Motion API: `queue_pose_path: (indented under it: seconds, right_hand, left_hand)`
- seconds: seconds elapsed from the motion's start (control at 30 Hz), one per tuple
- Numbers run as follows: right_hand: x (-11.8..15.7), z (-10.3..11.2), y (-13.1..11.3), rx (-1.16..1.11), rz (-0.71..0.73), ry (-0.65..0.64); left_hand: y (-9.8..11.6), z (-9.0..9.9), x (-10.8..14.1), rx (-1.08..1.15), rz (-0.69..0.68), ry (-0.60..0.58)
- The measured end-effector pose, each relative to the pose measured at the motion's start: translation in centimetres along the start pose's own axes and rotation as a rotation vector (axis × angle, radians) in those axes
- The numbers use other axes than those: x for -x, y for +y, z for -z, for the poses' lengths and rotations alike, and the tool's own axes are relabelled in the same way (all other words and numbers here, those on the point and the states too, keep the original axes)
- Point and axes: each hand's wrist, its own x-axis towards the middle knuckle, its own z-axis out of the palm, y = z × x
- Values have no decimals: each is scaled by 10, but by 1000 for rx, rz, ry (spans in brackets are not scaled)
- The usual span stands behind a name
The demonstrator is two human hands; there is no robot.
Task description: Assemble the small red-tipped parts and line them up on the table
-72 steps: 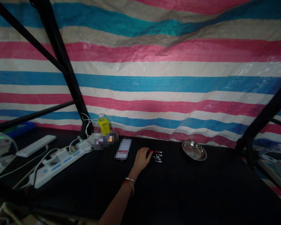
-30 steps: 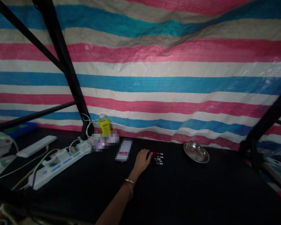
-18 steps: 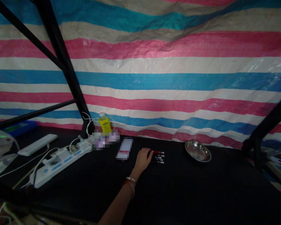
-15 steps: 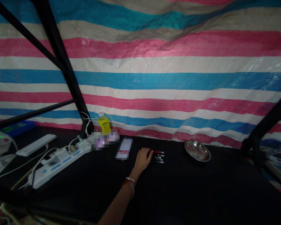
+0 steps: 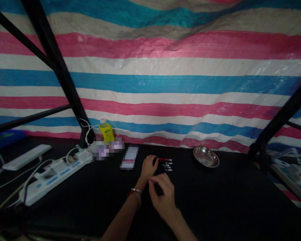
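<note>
Several slim pens (image 5: pixel 168 164) lie side by side on the black table, one red and the others dark, with silvery ends pointing right. My left hand (image 5: pixel 149 166), with bracelets at the wrist, rests at the pens' left ends, its fingers stretched and the thumb apart, touching or very near the red pen (image 5: pixel 163 159). Their left ends are hidden by that hand. In front of the pens, nearer to me, hovers my right hand (image 5: pixel 165 194). Its thumb and forefinger curve together into a pinch near my left wrist; anything between the tips is too small to make out.
A shiny metal dish (image 5: pixel 206 157) sits to the right. On the left are a phone (image 5: pixel 129 157), a yellow bottle (image 5: pixel 106 131), blurred packets (image 5: pixel 109 148) and a white power strip (image 5: pixel 57 179) with plugs and cables. Black frame posts (image 5: pixel 65 83) and striped sheeting (image 5: pixel 160 83) stand behind.
My right hand has come into view from below, up to beside my left wrist. My left hand stays at the pens. The whole view has shifted slightly.
</note>
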Motion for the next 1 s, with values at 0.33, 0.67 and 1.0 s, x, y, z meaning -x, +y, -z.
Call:
queue_pose_path:
  seconds: [0.33, 0.67, 1.0]
  right_hand:
    - [-27, 18, 106, 282, -44, -94]
    - [-29, 18, 103, 103, -59, -148]
    - [-46, -4, 102, -1044, -704, -16]
  left_hand:
    - [-21, -3, -11, 357, 173, 79]
    - [-12, -9, -18, 560, 320, 121]
    - [0, 1, -4, 317, 142, 315]
